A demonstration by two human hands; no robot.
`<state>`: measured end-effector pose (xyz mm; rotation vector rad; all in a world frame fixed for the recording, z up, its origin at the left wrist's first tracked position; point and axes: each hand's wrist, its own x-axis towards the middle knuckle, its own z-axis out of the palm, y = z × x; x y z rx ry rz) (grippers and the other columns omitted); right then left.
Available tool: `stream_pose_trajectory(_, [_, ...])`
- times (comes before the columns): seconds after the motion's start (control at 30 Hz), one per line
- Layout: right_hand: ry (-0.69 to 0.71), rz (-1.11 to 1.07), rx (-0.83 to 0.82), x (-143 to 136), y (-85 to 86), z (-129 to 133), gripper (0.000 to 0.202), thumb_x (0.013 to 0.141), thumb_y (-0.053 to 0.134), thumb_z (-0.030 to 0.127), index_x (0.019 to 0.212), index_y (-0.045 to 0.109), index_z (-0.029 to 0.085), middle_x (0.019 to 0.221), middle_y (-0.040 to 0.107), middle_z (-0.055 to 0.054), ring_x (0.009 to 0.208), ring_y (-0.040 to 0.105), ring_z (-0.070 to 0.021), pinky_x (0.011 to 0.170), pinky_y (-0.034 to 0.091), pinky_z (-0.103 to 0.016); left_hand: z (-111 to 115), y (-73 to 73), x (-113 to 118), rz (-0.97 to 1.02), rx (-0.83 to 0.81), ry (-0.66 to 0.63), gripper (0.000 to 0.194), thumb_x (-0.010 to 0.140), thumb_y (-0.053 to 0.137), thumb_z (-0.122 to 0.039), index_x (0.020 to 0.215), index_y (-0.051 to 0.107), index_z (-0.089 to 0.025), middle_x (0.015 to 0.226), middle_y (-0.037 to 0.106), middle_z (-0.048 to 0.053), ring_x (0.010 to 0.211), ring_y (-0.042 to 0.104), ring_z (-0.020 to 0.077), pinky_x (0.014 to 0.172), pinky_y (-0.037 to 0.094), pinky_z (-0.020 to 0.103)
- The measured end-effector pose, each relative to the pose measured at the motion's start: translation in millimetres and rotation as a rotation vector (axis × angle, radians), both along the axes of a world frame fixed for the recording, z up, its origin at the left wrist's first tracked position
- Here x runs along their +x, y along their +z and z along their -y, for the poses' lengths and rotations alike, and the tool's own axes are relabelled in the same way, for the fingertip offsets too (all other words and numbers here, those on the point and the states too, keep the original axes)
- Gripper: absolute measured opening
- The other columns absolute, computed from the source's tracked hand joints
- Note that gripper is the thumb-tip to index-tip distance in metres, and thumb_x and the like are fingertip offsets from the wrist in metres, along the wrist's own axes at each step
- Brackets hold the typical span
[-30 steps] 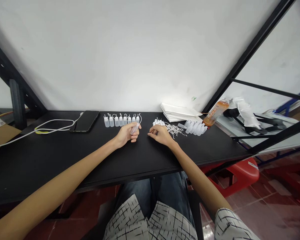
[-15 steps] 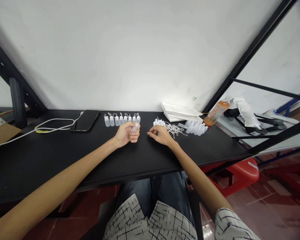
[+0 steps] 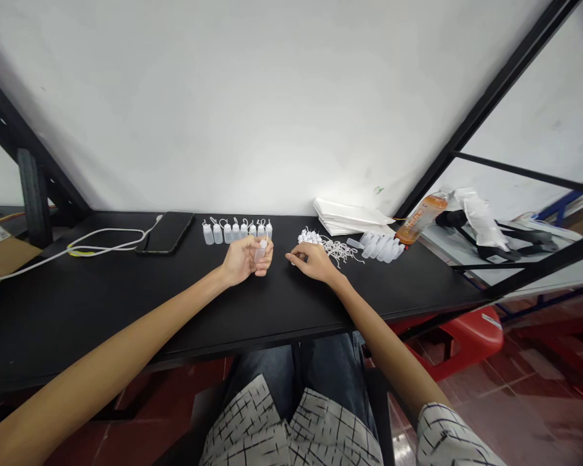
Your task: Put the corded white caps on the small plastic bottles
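A small translucent bottle (image 3: pixel 260 252) is gripped in my left hand (image 3: pixel 243 260), its white top pointing up. Behind that hand, several small bottles (image 3: pixel 228 233) with white corded caps stand in a row on the black table (image 3: pixel 175 310). My right hand (image 3: pixel 311 261) rests on the table beside a pile of white caps (image 3: pixel 309 237) and cords (image 3: pixel 341 251). Its fingers are curled, and whether anything is between them is hidden. Farther right, several translucent bottles without cords (image 3: pixel 379 247) lie close together.
White sheets (image 3: pixel 350 217) are stacked against the wall. An orange drink bottle (image 3: pixel 422 219) leans at the table's right end. On the left lie a black phone (image 3: pixel 166 233), a white cable (image 3: pixel 102 249) and a cardboard box (image 3: pixel 10 255). A red stool (image 3: pixel 471 340) stands below right.
The small bottle in my left hand has turned slightly more upright, and its cord no longer loops up beside the fingers. My right hand has hardly moved.
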<state>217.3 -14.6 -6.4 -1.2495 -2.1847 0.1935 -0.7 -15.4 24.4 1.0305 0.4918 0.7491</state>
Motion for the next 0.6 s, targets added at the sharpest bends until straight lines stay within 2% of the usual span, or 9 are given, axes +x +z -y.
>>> stream_pose_trajectory(0.17, [-0.005,0.009,0.004,-0.8,1.5,1.0,0.025,0.089,0.057,0.034,0.074,0.067,0.018,0.071,0.063,-0.003,0.063,0.054,-0.0133,0.066,0.041,-0.026,0.1,0.1,-0.5,0.011,-0.02,-0.002,0.009,0.064,0.047,-0.023,0.069,0.041,-0.019,0.056,0.034,-0.002,0.044,0.031,0.0104,0.038,0.026,0.021])
stream_pose_trajectory(0.27, [-0.054,-0.014,0.031,-1.5,3.6,2.2,0.024,0.089,0.057,0.034,0.075,0.067,0.018,0.072,0.062,-0.003,0.064,0.055,-0.0138,0.067,0.042,-0.027,-2.2,-1.0,-1.3,0.005,-0.041,-0.005,0.01,0.066,0.047,-0.025,0.072,0.042,-0.019,0.056,0.035,-0.002,0.042,0.031,0.0099,0.035,0.025,0.019])
stream_pose_trajectory(0.4, [-0.104,-0.226,0.07,-3.8,8.1,4.9,0.019,0.087,0.057,0.036,0.083,0.067,0.02,0.085,0.065,-0.005,0.067,0.057,-0.0149,0.064,0.045,-0.028,-3.7,-4.1,-0.5,-0.076,-0.074,-0.053,0.013,0.074,0.045,-0.028,0.083,0.047,-0.02,0.054,0.037,-0.004,0.037,0.027,0.0079,0.03,0.021,0.016])
stream_pose_trajectory(0.5, [-0.022,-0.463,-0.059,-7.5,12.1,8.5,0.024,0.083,0.061,0.041,0.095,0.066,0.021,0.091,0.067,-0.006,0.061,0.058,-0.0137,0.052,0.043,-0.026,-2.1,-6.5,2.2,-0.128,-0.059,-0.093,0.011,0.08,0.046,-0.028,0.089,0.048,-0.021,0.054,0.039,-0.005,0.033,0.025,0.0061,0.027,0.019,0.013])
stream_pose_trajectory(0.6, [0.126,-0.624,-0.246,-11.6,16.2,13.1,0.033,0.08,0.064,0.043,0.104,0.064,0.021,0.089,0.066,-0.004,0.058,0.059,-0.0122,0.047,0.042,-0.024,1.0,-8.1,5.8,-0.176,0.014,-0.116,0.014,0.085,0.051,-0.03,0.093,0.051,-0.019,0.056,0.045,-0.005,0.03,0.029,0.0052,0.024,0.027,0.016])
